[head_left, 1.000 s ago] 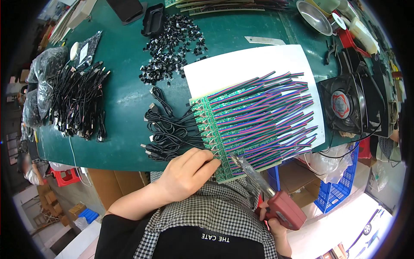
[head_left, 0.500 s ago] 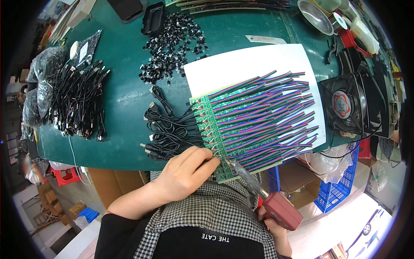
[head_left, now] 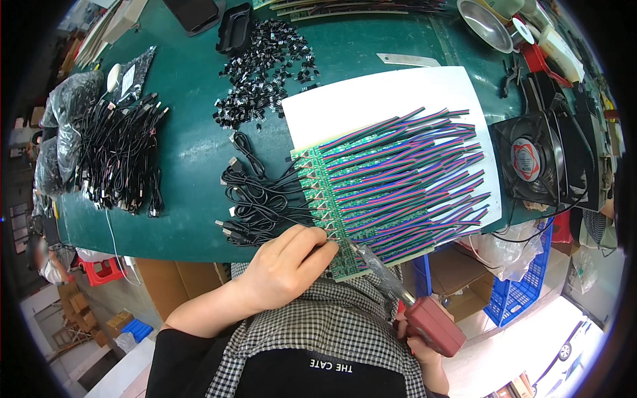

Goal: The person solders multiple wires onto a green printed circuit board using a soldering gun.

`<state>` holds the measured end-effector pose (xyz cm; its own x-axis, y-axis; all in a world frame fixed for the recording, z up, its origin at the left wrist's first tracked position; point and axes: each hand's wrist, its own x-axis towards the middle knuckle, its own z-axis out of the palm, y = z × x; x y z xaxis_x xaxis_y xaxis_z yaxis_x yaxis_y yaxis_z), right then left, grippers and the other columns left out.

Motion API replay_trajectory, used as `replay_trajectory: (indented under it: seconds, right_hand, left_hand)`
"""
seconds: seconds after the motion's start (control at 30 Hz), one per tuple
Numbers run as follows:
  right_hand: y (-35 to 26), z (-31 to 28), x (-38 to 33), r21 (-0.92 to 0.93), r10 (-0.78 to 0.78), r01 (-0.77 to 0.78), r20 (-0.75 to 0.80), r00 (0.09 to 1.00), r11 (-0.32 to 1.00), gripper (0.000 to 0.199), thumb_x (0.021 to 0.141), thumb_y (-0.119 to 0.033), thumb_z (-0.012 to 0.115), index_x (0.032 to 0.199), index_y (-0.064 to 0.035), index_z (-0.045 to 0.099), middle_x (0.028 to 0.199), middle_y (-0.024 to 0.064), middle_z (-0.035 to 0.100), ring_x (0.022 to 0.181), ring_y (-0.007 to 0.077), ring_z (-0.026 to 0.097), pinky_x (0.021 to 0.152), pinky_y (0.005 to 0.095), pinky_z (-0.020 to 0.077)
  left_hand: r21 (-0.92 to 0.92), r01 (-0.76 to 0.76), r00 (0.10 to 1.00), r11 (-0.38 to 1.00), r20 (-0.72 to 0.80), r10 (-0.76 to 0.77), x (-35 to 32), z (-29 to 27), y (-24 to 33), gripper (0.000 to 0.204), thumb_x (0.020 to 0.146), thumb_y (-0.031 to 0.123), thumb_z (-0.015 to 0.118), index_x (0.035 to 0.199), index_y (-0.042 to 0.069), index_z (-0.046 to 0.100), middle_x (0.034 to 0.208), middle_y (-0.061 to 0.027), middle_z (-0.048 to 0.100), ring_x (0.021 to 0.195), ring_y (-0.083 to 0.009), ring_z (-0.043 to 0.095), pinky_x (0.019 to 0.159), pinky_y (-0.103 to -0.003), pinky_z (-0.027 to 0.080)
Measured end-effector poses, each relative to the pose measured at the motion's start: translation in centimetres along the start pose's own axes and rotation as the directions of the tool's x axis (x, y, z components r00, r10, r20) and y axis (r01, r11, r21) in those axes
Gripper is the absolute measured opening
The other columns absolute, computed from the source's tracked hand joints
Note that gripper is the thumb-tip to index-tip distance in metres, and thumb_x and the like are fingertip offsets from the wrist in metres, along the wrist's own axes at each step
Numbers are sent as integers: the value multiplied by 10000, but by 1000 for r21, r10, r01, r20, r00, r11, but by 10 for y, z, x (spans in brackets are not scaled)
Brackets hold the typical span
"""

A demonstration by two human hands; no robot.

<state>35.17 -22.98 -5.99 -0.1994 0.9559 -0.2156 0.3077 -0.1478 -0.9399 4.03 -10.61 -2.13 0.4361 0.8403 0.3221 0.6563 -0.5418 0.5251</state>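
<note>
My left hand (head_left: pixel 286 266) is closed in a pinch at the left edge of a panel of green circuit boards (head_left: pixel 326 192); what its fingertips hold is hidden. My right hand (head_left: pixel 423 348), partly covered, grips the dark red handle of a soldering iron (head_left: pixel 434 325). The iron's tip reaches the boards just right of my left fingertips. Bundles of multicoloured wires (head_left: pixel 398 179) run rightward from the boards. Black USB cables (head_left: pixel 262 199) lie coiled at the panel's left, several of them attached along its edge.
White paper (head_left: pixel 385 96) lies under the boards on the green table (head_left: pixel 186 232). Small black connectors (head_left: pixel 265 73) are heaped behind. More black cables (head_left: pixel 123 156) lie at left, a fan (head_left: pixel 531 159) stands at right, and a loose blade (head_left: pixel 408 60) lies at the back.
The soldering iron's tip has shifted very slightly along the boards. My left hand holds its place at the panel's edge.
</note>
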Motion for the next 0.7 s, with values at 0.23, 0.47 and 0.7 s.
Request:
replay_trajectory:
  seconds: [0.23, 0.47, 0.7]
  right_hand:
    - [4, -1, -4, 9, 34, -34, -2, 999, 999, 671, 610, -302, 822, 1128, 74, 617, 902, 127, 710, 744, 267, 709, 664, 324, 563]
    - [-5, 5, -6, 197, 109, -91, -84, 990, 976, 671, 613, -316, 832, 1124, 65, 625, 894, 116, 711, 719, 251, 704, 626, 317, 554]
    - [-7, -2, -2, -13, 25, -24, 41, 999, 1000, 687, 683, -377, 812, 1152, 81, 606, 839, 98, 711, 692, 227, 702, 625, 306, 551]
  left_hand:
    - [11, -5, 1000, 1000, -2, 5, 0, 1, -1, 298, 608, -4, 656, 902, -50, 666, 833, -105, 579, 696, -222, 593, 560, -296, 502]
    - [42, -70, 997, 997, 35, 69, -4, 0, -2, 285, 648, 28, 664, 925, -31, 636, 878, -102, 569, 714, -200, 593, 533, -264, 504]
    - [-81, 99, 993, 992, 67, -93, 4, 0, 4, 254, 653, -41, 699, 897, -16, 637, 845, -99, 571, 730, -249, 592, 610, -330, 505]
